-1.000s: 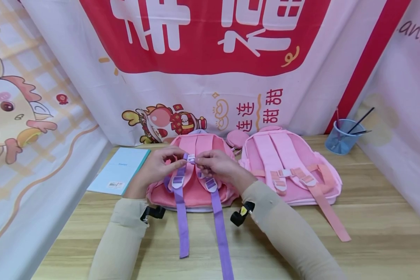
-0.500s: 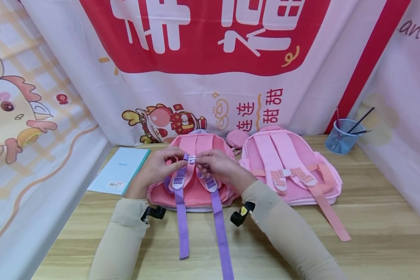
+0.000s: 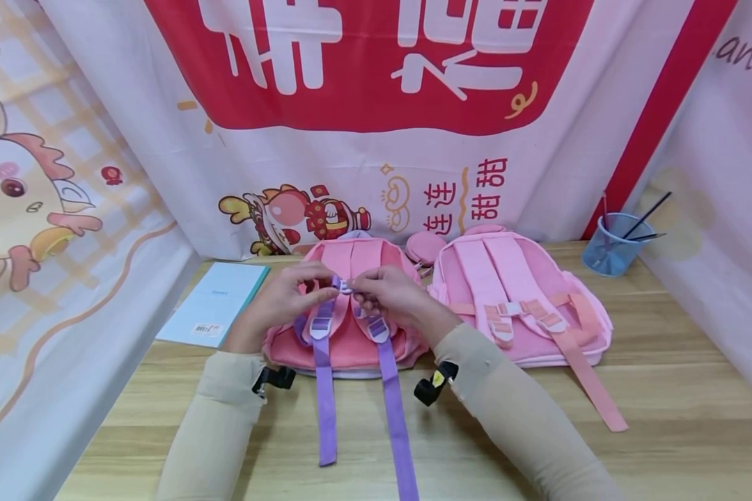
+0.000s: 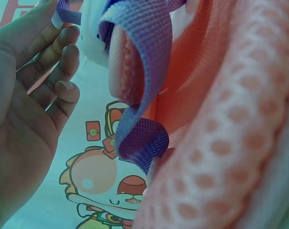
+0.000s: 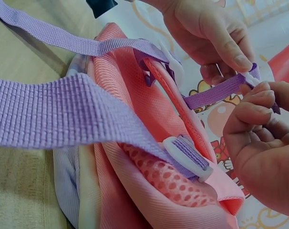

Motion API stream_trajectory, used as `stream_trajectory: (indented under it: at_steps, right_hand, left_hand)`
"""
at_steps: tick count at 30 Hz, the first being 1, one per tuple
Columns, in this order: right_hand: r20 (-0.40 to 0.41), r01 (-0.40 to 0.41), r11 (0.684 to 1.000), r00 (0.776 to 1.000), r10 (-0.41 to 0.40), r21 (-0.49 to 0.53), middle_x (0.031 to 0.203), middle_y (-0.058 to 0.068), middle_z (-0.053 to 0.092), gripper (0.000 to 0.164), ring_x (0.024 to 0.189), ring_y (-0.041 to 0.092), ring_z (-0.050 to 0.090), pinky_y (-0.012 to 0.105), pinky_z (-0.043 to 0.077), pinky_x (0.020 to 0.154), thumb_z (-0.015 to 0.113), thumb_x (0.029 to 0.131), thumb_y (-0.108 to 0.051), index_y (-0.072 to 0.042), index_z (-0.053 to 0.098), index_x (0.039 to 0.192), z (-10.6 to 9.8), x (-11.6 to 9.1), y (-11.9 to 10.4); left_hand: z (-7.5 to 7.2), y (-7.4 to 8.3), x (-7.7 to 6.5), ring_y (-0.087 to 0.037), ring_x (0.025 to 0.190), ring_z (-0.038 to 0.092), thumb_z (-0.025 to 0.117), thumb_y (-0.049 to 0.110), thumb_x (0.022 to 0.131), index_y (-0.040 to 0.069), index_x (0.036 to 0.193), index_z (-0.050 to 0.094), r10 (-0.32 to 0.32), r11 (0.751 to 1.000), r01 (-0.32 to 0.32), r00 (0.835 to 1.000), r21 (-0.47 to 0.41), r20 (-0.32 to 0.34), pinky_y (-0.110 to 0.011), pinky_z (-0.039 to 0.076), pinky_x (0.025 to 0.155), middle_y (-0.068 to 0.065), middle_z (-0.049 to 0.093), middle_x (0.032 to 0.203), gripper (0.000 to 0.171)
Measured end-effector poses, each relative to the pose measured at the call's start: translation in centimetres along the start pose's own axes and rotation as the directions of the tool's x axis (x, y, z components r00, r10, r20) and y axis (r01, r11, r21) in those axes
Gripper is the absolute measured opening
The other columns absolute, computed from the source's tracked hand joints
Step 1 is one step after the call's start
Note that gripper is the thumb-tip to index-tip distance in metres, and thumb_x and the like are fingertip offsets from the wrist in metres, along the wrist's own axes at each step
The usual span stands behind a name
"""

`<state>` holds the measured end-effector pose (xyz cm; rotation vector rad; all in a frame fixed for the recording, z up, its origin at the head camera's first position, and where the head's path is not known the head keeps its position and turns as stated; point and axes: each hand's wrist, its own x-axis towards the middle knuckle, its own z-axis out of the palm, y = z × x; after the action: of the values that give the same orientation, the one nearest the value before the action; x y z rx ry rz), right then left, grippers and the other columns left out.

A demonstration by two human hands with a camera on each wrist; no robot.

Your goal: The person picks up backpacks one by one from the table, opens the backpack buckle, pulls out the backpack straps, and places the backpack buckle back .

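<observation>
- One white buckle (image 3: 345, 287): my left hand (image 3: 287, 297) and right hand (image 3: 390, 293) pinch it between them.
- Pink backpack (image 3: 352, 356): lies beneath my hands, near the worktop's (image 3: 476, 452) far edge, left of a paler backpack (image 3: 512, 278).

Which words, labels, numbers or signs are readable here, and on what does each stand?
"连连": red print, white fabric backdrop.
"甜甜": same backdrop.
"ant", cut off by the edge: right-hand white fabric panel.
Seemingly "幸福", tops cut off: large white print, red fabric panel.
Pale blue rectangular notebook: lettering too blurred.
Its white barcode sticker: too small.
Purple woven straps: none seen.
</observation>
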<state>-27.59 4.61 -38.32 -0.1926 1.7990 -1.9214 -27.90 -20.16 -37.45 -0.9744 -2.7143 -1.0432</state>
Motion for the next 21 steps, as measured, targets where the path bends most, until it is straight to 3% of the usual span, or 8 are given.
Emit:
stream_trajectory:
  at_steps: [6,10,15,21]
  right_hand:
    - [-0.002,-0.013,1.000,1.000,0.013,0.026,0.075,0.002,0.060,0.023,0.064,0.012,0.050,0.023,0.041,0.058,0.061,0.110,-0.017,0.003,0.071,0.108,0.2,-0.1,-0.1]
    - [0.001,-0.024,0.999,1.000,0.024,0.040,0.077,0.002,0.060,0.022,0.065,0.011,0.051,0.022,0.042,0.057,0.060,0.111,-0.018,0.001,0.072,0.110,0.2,-0.2,-0.2]
    - [0.000,-0.025,0.998,1.000,0.025,0.052,0.077,0.002,0.060,0.021,0.064,0.011,0.050,0.022,0.041,0.056,0.059,0.111,-0.018,-0.001,0.073,0.109,0.2,-0.2,-0.1]
    - [0.004,-0.007,0.997,1.000,0.007,0.071,0.074,0.001,0.059,0.020,0.062,0.010,0.050,0.021,0.041,0.055,0.059,0.111,-0.014,0.001,0.072,0.108,0.3,-0.1,0.1]
  left_hand:
    - [0.0,-0.4,-0.2,-0.021,0.102,0.064,0.081,0.024,0.099,0.019,0.127,0.075,-0.053,0.997,0.055,0.998,-0.054,0.041,-0.037,0.055,0.087,-0.001,0.073,0.113,0.029]
    - [0.2,-1.0,-0.2,-0.024,0.107,0.064,0.073,0.015,0.104,0.017,0.131,0.073,-0.081,0.990,0.090,0.994,-0.111,0.080,-0.039,0.055,0.091,-0.005,0.071,0.117,0.027]
    - [0.8,-1.4,0.2,-0.024,0.100,0.062,0.064,0.006,0.108,0.010,0.121,0.075,-0.081,0.977,0.093,0.994,-0.194,0.069,-0.030,0.054,0.089,-0.009,0.071,0.110,0.018]
    - [1.5,-1.6,0.7,-0.022,0.088,0.057,0.059,-0.001,0.108,0.004,0.108,0.073,-0.043,0.967,0.050,0.999,-0.251,0.034,-0.024,0.049,0.079,-0.010,0.065,0.098,0.015]
